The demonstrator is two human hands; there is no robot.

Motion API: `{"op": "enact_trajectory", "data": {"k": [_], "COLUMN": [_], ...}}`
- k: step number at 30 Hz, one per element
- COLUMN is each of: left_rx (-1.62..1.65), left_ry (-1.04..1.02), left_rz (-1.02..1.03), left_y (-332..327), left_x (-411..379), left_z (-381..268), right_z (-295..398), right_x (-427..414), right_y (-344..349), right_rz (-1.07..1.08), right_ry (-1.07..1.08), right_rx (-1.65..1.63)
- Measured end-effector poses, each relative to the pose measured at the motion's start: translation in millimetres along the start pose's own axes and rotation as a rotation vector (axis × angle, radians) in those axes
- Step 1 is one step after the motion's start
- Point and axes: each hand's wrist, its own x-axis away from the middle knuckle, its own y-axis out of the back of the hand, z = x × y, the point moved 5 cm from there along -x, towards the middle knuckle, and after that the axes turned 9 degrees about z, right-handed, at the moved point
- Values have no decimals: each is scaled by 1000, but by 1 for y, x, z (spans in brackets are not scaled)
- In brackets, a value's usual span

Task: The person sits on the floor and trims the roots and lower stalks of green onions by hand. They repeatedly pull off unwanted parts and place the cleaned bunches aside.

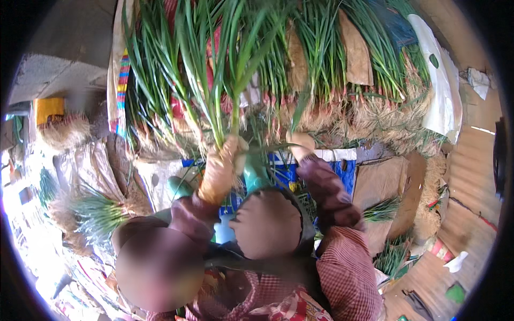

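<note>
My left hand (228,160), which looks gloved, grips several spring onions (219,116) just above their roots. Their long green leaves fan upward over the rows beyond. To its right, my right hand (302,143) is closed, with a loose green onion leaf (299,112) standing up from its fingers. Those fingers are partly blurred. Both hands are in front of a long row of laid-out spring onions (321,68), whose pale roots (321,116) point towards me. Below the hands are a brown-covered knee (269,224) and a green boot (255,172).
Brown cardboard strips (355,52) separate some bunches. A white sheet (435,80) edges the row at right. Beneath me lies a blue and white sack (341,172). More onion bundles lie at left (104,212) and right (381,209). A blurred head (160,269) shows at lower left.
</note>
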Motion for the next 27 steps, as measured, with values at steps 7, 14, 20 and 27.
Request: {"op": "enact_trajectory", "data": {"k": [7,14,20,27], "left_rx": [357,448,248,258], "left_ry": [64,140,71,-9], "left_rz": [94,-21,-35,-95], "left_y": [44,52,53,57], "left_x": [-20,-30,-30,-33], "left_z": [39,55,62,57], "right_z": [71,172,149,177], "right_x": [49,12,4,26], "right_y": [51,72,57,79], "right_rz": [-63,121,-299,-67], "right_ry": [84,261,266,302], "right_rx": [163,-1465,-855,-1187]}}
